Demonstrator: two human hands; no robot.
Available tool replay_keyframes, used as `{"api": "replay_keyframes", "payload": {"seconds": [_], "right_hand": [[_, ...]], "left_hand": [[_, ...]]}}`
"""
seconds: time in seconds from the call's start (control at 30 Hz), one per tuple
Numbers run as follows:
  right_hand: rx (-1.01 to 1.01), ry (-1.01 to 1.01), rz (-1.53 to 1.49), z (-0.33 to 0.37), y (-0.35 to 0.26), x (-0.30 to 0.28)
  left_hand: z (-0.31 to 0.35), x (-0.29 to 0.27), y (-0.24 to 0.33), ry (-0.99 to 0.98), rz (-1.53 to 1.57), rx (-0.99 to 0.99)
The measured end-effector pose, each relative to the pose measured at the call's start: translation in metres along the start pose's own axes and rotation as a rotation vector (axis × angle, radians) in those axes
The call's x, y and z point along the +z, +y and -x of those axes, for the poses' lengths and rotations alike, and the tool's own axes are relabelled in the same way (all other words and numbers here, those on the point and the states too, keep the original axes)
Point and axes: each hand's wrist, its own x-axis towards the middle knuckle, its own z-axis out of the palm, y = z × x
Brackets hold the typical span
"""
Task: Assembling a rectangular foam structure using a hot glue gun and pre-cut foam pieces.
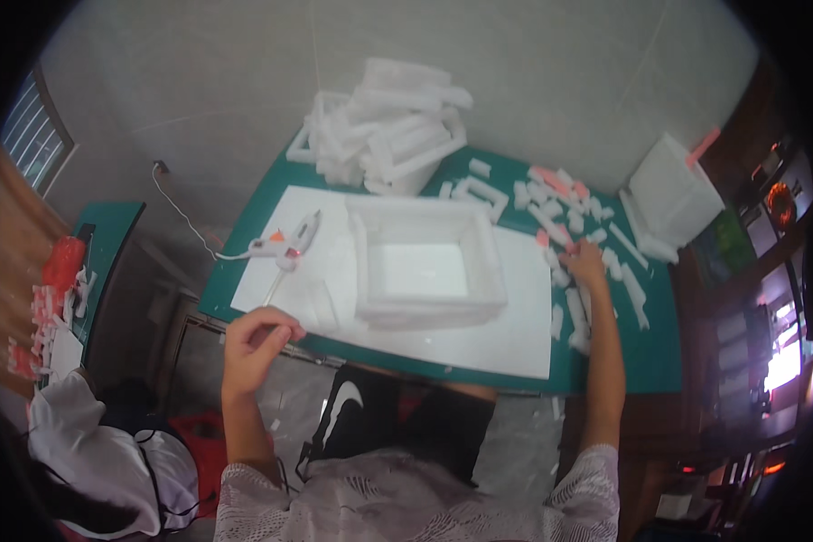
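Note:
A white foam box frame (429, 303) with thick walls stands on a white sheet (524, 348) in front of me. My left hand (257, 348) hovers at the table's front edge, left of the frame, with fingers curled in and thumb pressed to them; anything between them is too small to make out. To the right, my right hand (585, 262) reaches down into scattered white and pink foam pieces (632, 294). Its fingertips are bent together among them, and what they grip is hidden. Left of the frame lies a white glue gun (303, 235) with its cord trailing off the table.
A tall pile of white foam frames (388, 126) rises at the back against the wall. A white foam box (673, 199) stands at the green table's (655, 361) far right corner. At the left, a person in white (108, 452) sits near another green table (108, 244).

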Motion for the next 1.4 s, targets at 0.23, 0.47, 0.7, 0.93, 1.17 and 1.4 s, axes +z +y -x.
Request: {"api": "replay_keyframes", "payload": {"seconds": [0.23,0.47,0.7,0.93,1.17,1.4], "right_hand": [[-0.137,0.091,-0.071,0.000,-0.007,0.000],[-0.285,0.267,-0.122,0.002,-0.043,-0.052],[-0.281,0.253,0.067,-0.002,-0.059,-0.065],[-0.202,0.021,0.213,0.018,-0.030,-0.080],[-0.120,-0.349,0.196,0.039,-0.076,-0.083],[-0.036,-0.242,0.222,0.033,-0.013,-0.118]], "left_hand": [[0.020,-0.005,-0.016,0.077,0.077,-0.020],[0.041,-0.021,-0.036,0.099,0.109,-0.066],[0.032,-0.033,-0.057,0.038,0.090,-0.137],[0.037,-0.054,-0.076,0.060,0.110,-0.126],[0.052,-0.066,-0.087,0.158,0.010,-0.142],[0.032,-0.054,-0.086,0.117,-0.007,-0.153]]}}
